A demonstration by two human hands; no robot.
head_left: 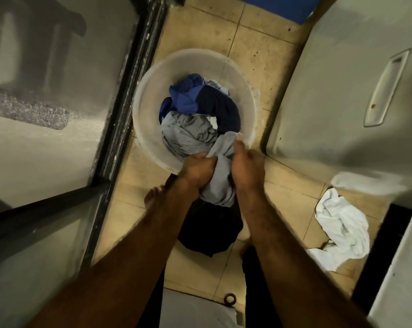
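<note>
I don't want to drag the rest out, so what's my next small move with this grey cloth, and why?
Probably lift the grey cloth straight up, clear of the tub. Your left hand and right hand both grip its near end, but its far end lies inside the tub against the other clothes.

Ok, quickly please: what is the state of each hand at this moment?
Left hand: closed, gripping the grey cloth.
Right hand: closed, gripping the same grey cloth.
</note>
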